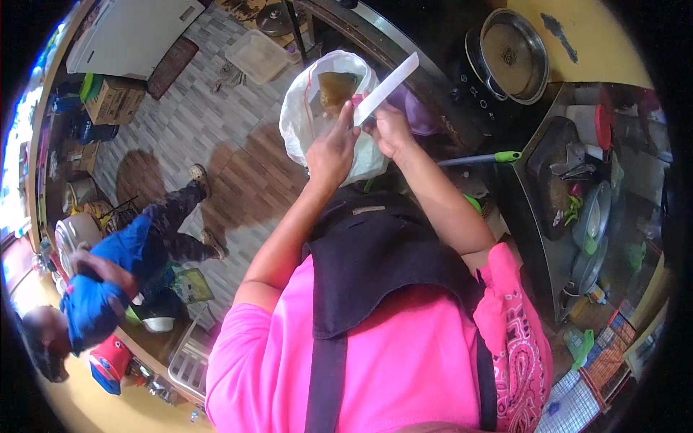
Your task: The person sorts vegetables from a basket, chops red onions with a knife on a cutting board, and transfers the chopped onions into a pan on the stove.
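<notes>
Both my hands are raised over a white plastic sack [296,132] that stands open in front of me, with brown and green scraps [334,92] inside. In my right hand [391,129] is a knife [387,86], its pale flat blade slanting up to the right; my fingers hide part of it. My left hand [331,154] pinches a small pink piece [357,100], possibly onion, against the blade's left side. The grip is partly covered by the fingers.
A round metal pan [511,57] sits on the black stove [460,105]. On the right counter are a dark cutting board [552,162], green chillies [573,210] and metal bowls [594,211]. A person in blue [116,260] stands at left. A plastic tub [257,57] lies on the floor.
</notes>
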The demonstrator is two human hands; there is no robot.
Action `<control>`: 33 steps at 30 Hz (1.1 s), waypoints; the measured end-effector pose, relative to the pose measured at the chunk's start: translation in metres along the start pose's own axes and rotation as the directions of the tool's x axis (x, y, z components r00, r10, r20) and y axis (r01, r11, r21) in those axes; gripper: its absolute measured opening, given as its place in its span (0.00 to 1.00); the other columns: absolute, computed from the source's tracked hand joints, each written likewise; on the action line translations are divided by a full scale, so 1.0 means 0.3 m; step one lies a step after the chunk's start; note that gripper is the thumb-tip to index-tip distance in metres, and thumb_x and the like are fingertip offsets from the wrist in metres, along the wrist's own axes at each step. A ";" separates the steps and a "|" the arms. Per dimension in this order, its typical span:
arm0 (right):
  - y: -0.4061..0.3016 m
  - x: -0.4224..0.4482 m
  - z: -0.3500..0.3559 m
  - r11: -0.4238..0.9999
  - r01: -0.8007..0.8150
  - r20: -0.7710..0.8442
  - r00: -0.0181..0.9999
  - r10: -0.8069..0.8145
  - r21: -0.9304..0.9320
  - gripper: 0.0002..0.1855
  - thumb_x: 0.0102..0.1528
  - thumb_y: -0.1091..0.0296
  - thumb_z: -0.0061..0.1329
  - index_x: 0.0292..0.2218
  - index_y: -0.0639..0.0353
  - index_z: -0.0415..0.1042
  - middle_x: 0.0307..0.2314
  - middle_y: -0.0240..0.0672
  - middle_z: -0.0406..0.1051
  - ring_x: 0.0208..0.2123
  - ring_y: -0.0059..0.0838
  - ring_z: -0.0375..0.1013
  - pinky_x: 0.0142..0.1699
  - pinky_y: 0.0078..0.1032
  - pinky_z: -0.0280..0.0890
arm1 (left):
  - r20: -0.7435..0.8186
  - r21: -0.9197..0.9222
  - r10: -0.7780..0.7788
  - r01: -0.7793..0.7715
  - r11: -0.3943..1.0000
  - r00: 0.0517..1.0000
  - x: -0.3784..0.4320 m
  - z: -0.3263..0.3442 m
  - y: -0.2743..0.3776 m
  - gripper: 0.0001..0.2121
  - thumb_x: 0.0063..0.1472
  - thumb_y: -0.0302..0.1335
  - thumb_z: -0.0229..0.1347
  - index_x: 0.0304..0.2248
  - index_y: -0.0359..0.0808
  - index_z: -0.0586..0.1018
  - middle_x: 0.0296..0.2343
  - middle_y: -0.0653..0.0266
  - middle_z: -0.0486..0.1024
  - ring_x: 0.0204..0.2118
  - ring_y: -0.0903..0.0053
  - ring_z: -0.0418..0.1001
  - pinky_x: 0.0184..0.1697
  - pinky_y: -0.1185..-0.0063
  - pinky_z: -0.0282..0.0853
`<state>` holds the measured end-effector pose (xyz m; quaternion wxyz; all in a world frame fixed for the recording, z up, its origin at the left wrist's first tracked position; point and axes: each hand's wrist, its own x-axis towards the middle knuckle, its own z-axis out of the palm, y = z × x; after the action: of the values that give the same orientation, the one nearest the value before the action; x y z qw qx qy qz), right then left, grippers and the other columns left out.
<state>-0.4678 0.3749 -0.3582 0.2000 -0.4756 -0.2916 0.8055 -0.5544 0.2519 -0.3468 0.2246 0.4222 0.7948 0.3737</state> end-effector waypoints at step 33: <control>0.001 -0.049 -0.066 0.978 0.153 0.289 0.938 -0.189 0.144 0.19 0.56 0.65 0.54 0.49 0.56 0.69 0.36 0.26 0.75 0.35 0.14 0.73 0.32 0.12 0.57 | 0.575 -0.794 -0.193 0.599 0.104 0.795 0.027 -0.087 -0.013 0.15 0.65 0.47 0.46 0.31 0.44 0.68 0.15 0.74 0.59 0.15 0.85 0.55 0.17 0.85 0.51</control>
<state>-0.4436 0.3715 -0.3564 0.2506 -0.3073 -0.3104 0.8639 -0.5782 0.2466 -0.3341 0.6547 0.0132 0.4255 0.6247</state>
